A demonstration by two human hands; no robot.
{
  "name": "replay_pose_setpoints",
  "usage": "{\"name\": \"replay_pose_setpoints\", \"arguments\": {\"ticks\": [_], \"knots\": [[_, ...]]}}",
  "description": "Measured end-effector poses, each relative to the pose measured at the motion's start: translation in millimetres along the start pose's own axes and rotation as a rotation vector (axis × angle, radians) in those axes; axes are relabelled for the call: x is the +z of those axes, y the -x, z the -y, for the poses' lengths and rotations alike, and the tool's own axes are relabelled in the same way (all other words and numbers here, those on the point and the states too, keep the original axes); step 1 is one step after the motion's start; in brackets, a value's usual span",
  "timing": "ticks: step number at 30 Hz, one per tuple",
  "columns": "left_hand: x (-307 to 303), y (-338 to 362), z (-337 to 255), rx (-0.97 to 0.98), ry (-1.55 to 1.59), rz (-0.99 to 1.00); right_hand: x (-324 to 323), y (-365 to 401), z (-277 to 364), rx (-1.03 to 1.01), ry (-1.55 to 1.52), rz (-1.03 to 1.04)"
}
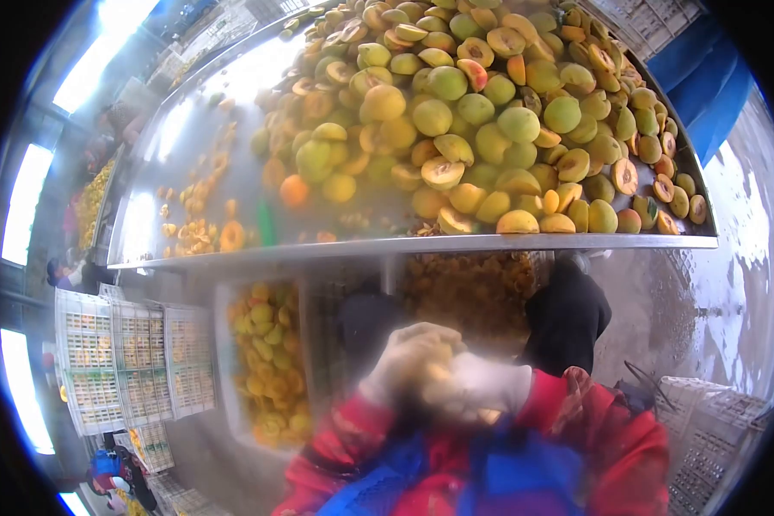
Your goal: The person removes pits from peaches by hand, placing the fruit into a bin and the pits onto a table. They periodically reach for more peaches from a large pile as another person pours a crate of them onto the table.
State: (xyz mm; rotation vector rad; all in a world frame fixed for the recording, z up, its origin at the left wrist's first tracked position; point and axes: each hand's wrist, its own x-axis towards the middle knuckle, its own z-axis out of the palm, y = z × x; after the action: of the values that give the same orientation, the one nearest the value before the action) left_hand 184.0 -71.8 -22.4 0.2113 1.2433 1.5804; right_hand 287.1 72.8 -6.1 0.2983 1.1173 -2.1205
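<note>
Piece in hand: a yellowish piece [436, 354], probably fruit, was between the two hands, in front of the chest and on the near side of the table (blur hid its outline from me).
Grip: the left hand [411, 357] and the right hand [482, 384], both in pale gloves, were together, fingers curled inward; I could not tell which one clamped the piece.
Handling: I judged it light, firm-skinned but easily bruised, and slippery where cut; best held round its widest part, with light pressure.
Clothing: red sleeves [615, 430] and a blue apron [525, 473] framed the hands.
Beneath the table: brownish pieces [469, 288] lay between dark-clad knees [568, 314].
Table: the metal table [224, 99] stood on the far side of the hands, its fruit [516, 129], whole and halved, heaped toward the centre and right.
Left on the table: small scraps [199, 198] lay scattered, with a green object [266, 222] near the edge.
Near left: a pale crate [223, 344] held fruit, with stacked crates [133, 357] farther left.
Room: another person [107, 469] was at far left; blue cloth [705, 86] hung at far right beside wet floor [727, 258].
</note>
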Motion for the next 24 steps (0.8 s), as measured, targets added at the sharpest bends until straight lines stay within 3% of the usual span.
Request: {"name": "replay_pose_setpoints", "arguments": {"ticks": [4,7,9,10,12,13,14,15,17,18,19,20,21,22,23,24], "knots": [[-1.3,-1.5,1.0,0.029,-0.208,0.039,-2.5,2.4,-5.2,0.037,-0.157,0.050],[-0.3,-2.2,1.2,-0.117,0.024,0.049,6.6,8.6,0.7,0.087,-0.306,0.050],[1.0,-2.2,6.6,0.094,-0.048,0.076,12.8,10.1,5.3,0.123,-0.513,0.083],[1.2,-2.8,9.9,0.099,-0.052,0.080,14.3,8.6,5.6,0.116,-0.509,0.083],[2.2,-3.3,16.5,0.157,0.228,-0.010,18.0,2.3,1.9,0.018,-0.745,0.256],[7.9,-1.8,15.2,0.167,0.225,-0.010,20.8,-1.2,-1.6,-0.030,-0.859,0.348],[16.6,-0.1,11.5,0.177,0.246,-0.111,25.7,-4.1,-10.0,-0.083,-0.767,0.196],[23.3,1.2,9.6,0.185,0.268,-0.212,26.9,-1.8,-7.1,-0.088,-0.757,0.201],[26.2,0.1,14.6,0.231,0.253,-0.224,36.1,11.1,1.4,-0.154,-0.204,-0.180],[22.1,-3.0,20.9,0.376,0.143,-0.336,45.3,26.0,17.2,-0.178,-0.107,-0.229],[24.3,-4.8,13.3,0.530,0.031,-0.447,46.6,43.8,32.0,-0.133,-0.155,-0.175],[25.7,2.5,2.2,0.498,0.165,-0.441,14.5,34.7,8.4,-0.235,-0.162,-0.011],[31.1,15.0,-17.9,0.386,0.611,-0.290,3.8,26.5,9.0,-0.331,-0.170,0.159],[25.5,19.1,-22.2,0.408,0.580,-0.269,16.4,51.9,27.5,-0.178,-0.222,-0.193],[19.7,21.8,-25.3,0.432,0.546,-0.248,5.5,24.7,0.4,-0.364,0.010,-0.456],[15.1,25.2,-27.8,0.457,0.536,-0.253,3.9,18.1,-3.4,-0.351,0.337,-0.683]]}}
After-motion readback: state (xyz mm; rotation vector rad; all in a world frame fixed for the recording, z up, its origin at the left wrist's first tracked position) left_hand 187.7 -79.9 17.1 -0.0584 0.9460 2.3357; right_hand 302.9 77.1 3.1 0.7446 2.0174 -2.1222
